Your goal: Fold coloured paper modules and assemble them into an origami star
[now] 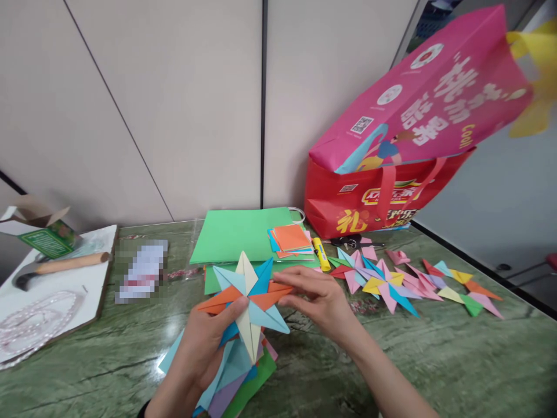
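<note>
A folded paper star [247, 296] with cream, orange, light blue and darker blue points is held up over the table. My left hand [204, 342] grips it from the lower left, the thumb lying on its front near the centre. On the other side my right hand [319, 299] pinches an orange point [278, 289] between thumb and fingers. Below the star lies a loose pile of coloured paper [235, 377], partly covered by the star and my left hand.
Green sheets [239, 232], small paper squares [292, 239] and a yellow glue stick [321, 254] lie behind. Finished paper stars [385, 281] are at right, before red and pink bags [418, 98]. At left, a white board [98, 273] carries a wooden-handled tool [69, 262] and beads [43, 319].
</note>
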Demonstrator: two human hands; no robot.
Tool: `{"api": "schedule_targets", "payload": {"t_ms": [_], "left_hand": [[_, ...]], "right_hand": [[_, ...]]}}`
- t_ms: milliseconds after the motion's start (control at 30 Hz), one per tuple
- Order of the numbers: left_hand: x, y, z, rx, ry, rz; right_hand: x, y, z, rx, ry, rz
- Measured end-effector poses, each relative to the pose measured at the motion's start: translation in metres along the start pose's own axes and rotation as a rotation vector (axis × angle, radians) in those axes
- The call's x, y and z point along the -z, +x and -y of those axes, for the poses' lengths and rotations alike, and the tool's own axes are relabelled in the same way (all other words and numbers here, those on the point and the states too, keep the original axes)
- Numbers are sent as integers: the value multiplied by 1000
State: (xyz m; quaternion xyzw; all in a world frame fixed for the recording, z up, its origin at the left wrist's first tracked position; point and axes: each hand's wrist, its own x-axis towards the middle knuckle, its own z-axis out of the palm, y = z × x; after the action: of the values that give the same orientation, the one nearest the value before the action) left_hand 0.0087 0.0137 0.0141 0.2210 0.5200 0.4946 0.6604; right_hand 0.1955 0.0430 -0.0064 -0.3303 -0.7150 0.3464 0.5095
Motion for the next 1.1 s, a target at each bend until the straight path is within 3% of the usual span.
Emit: {"api": "schedule_targets", "payload": {"t_ms": [267, 533, 667, 867, 1000, 1100], "left_hand": [[-1, 0, 0, -28, 23, -8], [3, 1, 3, -60, 63, -45], [4, 3, 5, -65, 54, -49], [2, 4, 5, -65, -10, -67], [0, 3, 6, -53, -55, -90], [-1, 5, 8, -135, -53, -139]], "right_hand": [[-4, 0, -3, 2, 75, 31], [-4, -2, -1, -171, 193, 95], [-5, -2, -2, -181, 210, 97], [-12, -2, -5, -200, 222, 56], [-20, -3, -3, -348, 368, -57], [-31, -5, 2, -484, 491, -118]]}}
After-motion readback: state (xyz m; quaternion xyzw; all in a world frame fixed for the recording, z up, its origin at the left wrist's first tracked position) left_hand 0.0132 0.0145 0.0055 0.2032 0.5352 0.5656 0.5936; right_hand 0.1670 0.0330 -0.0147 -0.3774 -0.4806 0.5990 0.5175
